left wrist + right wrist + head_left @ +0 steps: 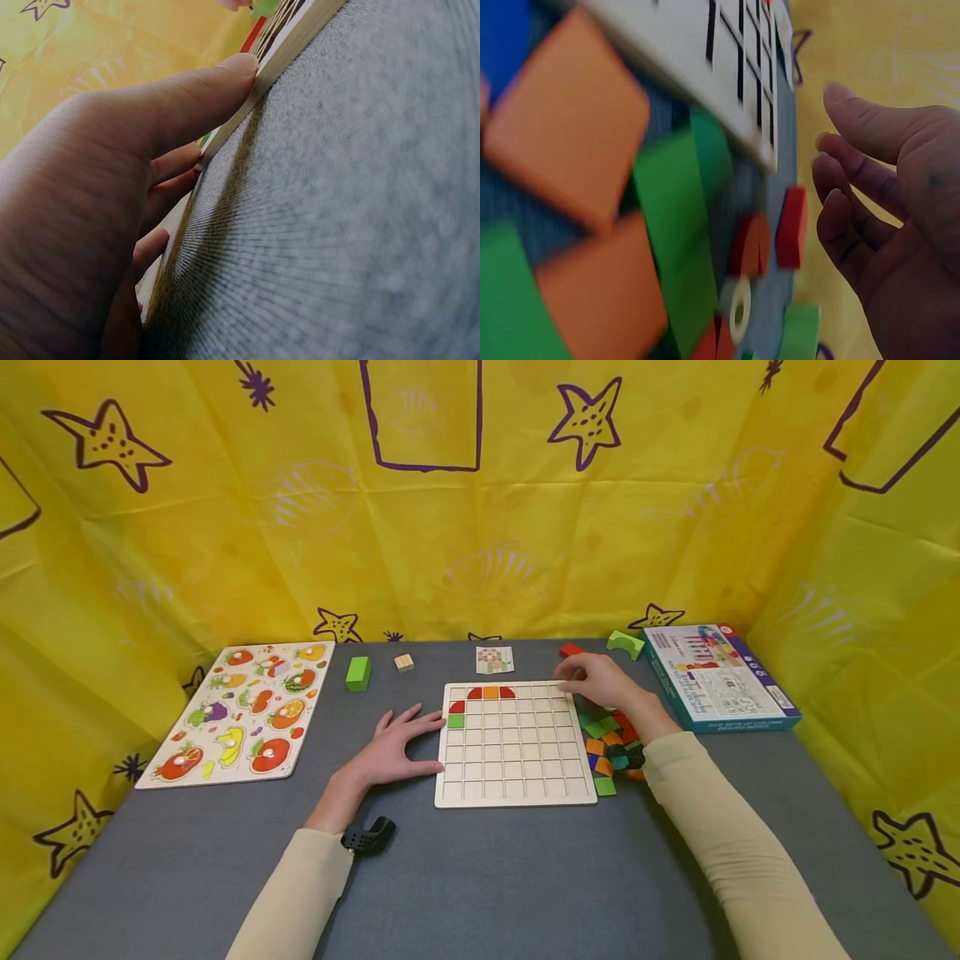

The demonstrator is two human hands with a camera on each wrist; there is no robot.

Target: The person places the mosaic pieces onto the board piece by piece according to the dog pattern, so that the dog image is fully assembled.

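Note:
A wooden grid board (517, 756) lies flat in the middle of the table. Along its top row are red curved tiles (507, 692) around an orange square tile (491, 692); at its left edge a red curved tile (457, 707) sits above a green square tile (455, 721). My left hand (393, 750) spreads its fingers and thumb against the board's left edge, the thumb (217, 82) touching the side. Over the board's upper right corner hovers my right hand (600, 681), fingers loosely bent; in the right wrist view nothing shows between thumb (870, 120) and fingers.
Loose coloured tiles (605, 787) pile right of the board. Behind it lie a small picture card (494, 660), a wooden block (403, 662), a green block (358, 673), a red block (571, 650) and a green arch (626, 645). A fruit puzzle (247, 714) is left, a box (720, 681) right.

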